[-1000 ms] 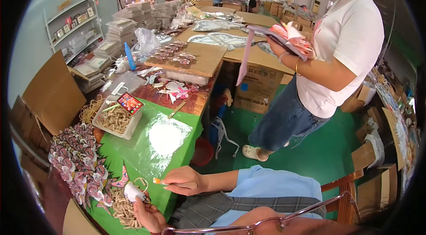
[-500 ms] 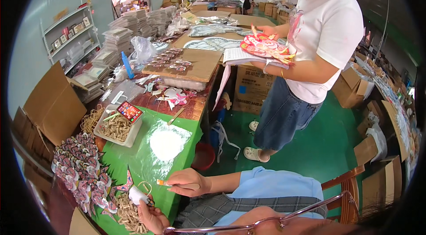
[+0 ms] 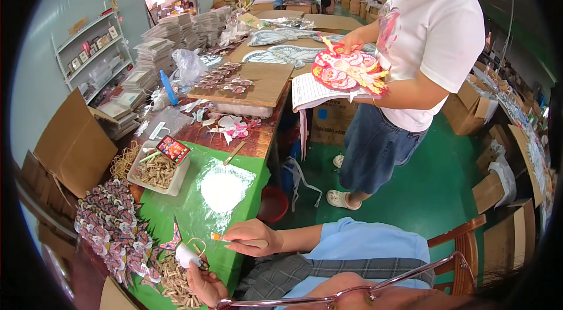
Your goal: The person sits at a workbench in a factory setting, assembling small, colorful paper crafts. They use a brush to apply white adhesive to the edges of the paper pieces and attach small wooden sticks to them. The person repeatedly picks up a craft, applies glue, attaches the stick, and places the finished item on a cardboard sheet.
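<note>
My left hand [image 3: 206, 284], at the lower edge, holds a small white piece with a thin ring [image 3: 190, 253] over a heap of small wooden clips [image 3: 175, 282]. My right hand [image 3: 249, 235] rests on the green table cover [image 3: 176, 210] and pinches a short stick with an orange tip [image 3: 218, 238], which points left toward the white piece. A pile of colourful paper ornaments [image 3: 111, 231] lies to the left of both hands. A pink ornament [image 3: 173, 238] lies just above my left hand.
A white tray [image 3: 176, 180] holds clips and a red-cased phone [image 3: 173, 149]. A clear plastic bag [image 3: 224, 188] lies on the green cover. A standing person in a white shirt [image 3: 431, 34] holds red paper decorations [image 3: 346, 70] and a sheet. Cardboard [image 3: 73, 143] leans at left; wooden chair [image 3: 463, 245] at right.
The standing person has stepped nearer and raised the red decorations in front of the body. The view has tilted a little. My hands stay in nearly the same place.
</note>
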A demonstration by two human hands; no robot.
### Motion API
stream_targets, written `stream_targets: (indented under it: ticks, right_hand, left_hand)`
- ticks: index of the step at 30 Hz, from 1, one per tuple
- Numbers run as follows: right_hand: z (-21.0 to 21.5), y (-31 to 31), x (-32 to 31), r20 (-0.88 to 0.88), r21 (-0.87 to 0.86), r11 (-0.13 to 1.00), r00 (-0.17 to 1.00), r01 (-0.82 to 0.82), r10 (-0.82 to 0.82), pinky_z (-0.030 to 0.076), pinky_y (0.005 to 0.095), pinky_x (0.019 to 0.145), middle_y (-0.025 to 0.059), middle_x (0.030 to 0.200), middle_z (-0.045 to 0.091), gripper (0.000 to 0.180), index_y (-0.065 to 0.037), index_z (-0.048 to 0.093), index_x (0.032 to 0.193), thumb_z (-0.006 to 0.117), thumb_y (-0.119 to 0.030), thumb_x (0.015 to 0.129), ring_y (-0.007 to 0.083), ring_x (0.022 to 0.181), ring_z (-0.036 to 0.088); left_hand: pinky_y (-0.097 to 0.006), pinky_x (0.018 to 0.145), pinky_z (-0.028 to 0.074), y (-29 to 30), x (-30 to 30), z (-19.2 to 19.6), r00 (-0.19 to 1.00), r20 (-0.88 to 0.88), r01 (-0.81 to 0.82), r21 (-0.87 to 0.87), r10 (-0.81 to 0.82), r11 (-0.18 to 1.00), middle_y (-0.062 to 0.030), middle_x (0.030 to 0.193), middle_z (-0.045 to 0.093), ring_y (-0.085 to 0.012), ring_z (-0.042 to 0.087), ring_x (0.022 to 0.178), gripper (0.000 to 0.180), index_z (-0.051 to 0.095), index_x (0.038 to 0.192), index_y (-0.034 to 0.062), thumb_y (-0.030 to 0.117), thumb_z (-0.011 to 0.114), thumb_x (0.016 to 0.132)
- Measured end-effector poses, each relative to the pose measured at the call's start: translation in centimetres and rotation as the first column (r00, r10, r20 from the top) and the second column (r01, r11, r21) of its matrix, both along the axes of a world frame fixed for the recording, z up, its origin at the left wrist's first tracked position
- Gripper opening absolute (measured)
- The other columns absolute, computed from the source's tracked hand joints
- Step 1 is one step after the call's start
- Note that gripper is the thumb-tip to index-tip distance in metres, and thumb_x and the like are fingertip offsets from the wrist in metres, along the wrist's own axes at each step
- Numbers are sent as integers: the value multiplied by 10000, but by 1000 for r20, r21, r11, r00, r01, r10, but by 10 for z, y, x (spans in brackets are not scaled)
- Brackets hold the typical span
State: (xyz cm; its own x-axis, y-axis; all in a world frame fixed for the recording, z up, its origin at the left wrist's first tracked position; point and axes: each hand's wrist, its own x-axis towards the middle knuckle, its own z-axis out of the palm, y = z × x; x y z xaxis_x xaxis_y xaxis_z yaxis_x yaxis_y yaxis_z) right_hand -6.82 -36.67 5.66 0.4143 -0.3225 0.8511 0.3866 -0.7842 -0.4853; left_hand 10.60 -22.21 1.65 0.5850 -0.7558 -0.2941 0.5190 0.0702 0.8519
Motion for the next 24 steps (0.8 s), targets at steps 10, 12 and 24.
stream_targets:
  ticks: [10,12,24]
  right_hand:
    - [2,1,0,2,41,999,1000,1,-1,477,352,594,176,836,618,195,53,581,964,642,20,781,316,720,618]
    - [3,1,0,7,43,999,1000,-4,4,478,352,595,176,837,618,202,54,580,967,644,22,779,317,722,619]
    - [5,0,1,1,25,1000,1000,-1,1,489,353,602,177,842,623,207,46,583,963,651,25,769,319,736,627]
  left_hand:
    - [-234,476,403,-2,-17,14,984,-59,-177,-118,171,977,-84,899,627,-124,609,778,221,552,1008,27,234,521,937]
    - [-171,397,346,-2,-19,17,975,-73,-222,-179,212,958,-81,911,660,-80,638,795,190,560,1010,26,197,559,927]
    - [-163,403,352,-5,-25,28,968,-85,-247,-185,234,951,-96,868,674,-38,560,607,161,575,968,40,194,559,925]
